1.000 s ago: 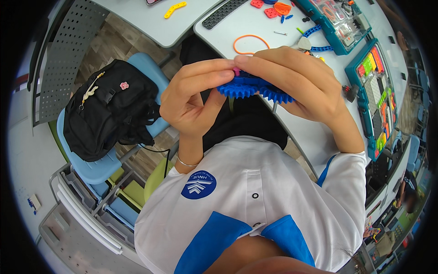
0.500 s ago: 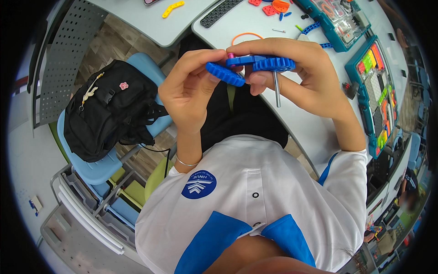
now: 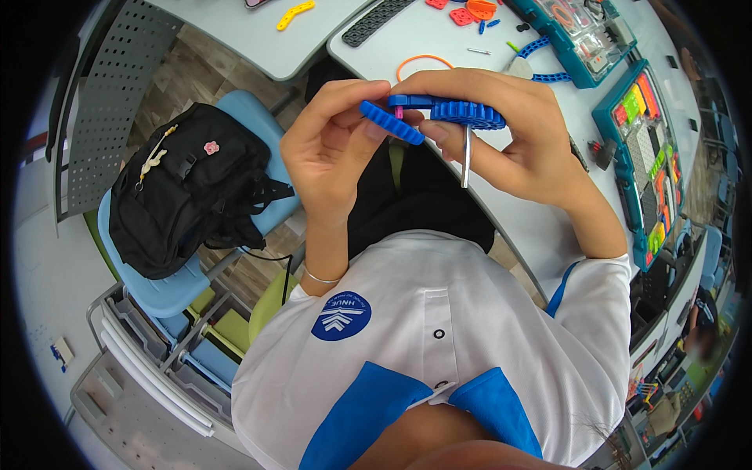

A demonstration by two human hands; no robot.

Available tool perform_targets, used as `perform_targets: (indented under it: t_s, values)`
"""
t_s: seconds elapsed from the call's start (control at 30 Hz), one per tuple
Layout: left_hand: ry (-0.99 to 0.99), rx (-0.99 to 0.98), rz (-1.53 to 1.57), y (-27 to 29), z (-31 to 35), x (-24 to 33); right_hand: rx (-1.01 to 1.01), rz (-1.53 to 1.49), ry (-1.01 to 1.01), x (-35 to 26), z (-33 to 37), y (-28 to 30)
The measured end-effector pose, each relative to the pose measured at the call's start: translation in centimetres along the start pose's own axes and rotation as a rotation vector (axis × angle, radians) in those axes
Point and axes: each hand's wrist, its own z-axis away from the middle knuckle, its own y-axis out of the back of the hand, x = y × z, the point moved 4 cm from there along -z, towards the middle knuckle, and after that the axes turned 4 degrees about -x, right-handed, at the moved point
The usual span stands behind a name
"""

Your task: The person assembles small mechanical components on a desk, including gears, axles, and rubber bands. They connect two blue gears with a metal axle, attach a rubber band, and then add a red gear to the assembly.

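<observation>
The tilted blue gear (image 3: 392,123) is in the left hand (image 3: 325,149), pinched at its left edge between thumb and fingers, its right end slanting down toward the near side. From where I stand, the right hand (image 3: 533,133) is closed around a second blue gear (image 3: 468,114) and the blue bar (image 3: 413,102) beside it, fingers over the far side, thumb underneath. That half looks put together: gear against bar, a metal rod (image 3: 467,160) pointing down toward the person. A pink pin (image 3: 399,112) shows under the bar's left end, just above the tilted gear. That gear stands at an angle to the bar, so I'd judge it unseated; whether it touches the pin, I can't tell. Both gears are above the gap left of the white table (image 3: 513,211).
</observation>
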Motion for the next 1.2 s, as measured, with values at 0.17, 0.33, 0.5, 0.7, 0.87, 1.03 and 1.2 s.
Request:
perform_targets:
  t_s: [0.17, 0.33, 0.5, 0.7, 0.87, 1.03, 1.2]
  values:
    - [-0.026, 0.003, -0.053, 0.5, 0.0, 0.0, 0.004, 0.045, -0.020, -0.1, 0.1, 0.0]
    - [-0.174, 0.003, -0.131, 0.8, -0.1, 0.0, -0.023, 0.175, 0.063, -0.7, 0.0, 0.0]
    - [-0.179, 0.070, -0.158, 1.0, 0.6, -0.1, -0.115, 0.286, 0.079, -1.5, 0.4, -0.6]
    - [-0.170, 0.101, -0.178, 1.2, 0.9, -0.1, -0.141, 0.306, 0.081, -1.7, 0.5, -0.7]
    - [-0.180, 0.104, -0.185, 1.2, 0.9, -0.1, -0.154, 0.313, 0.087, -1.8, 0.5, -0.7]
    - [-0.220, 0.132, -0.147, 0.8, 0.6, 0.0, -0.138, 0.321, 0.093, -1.8, 0.6, -0.9]
    - [-0.147, 0.134, -0.204, 0.9, 0.8, 0.2, -0.109, 0.264, 0.061, -1.6, 0.5, -0.7]
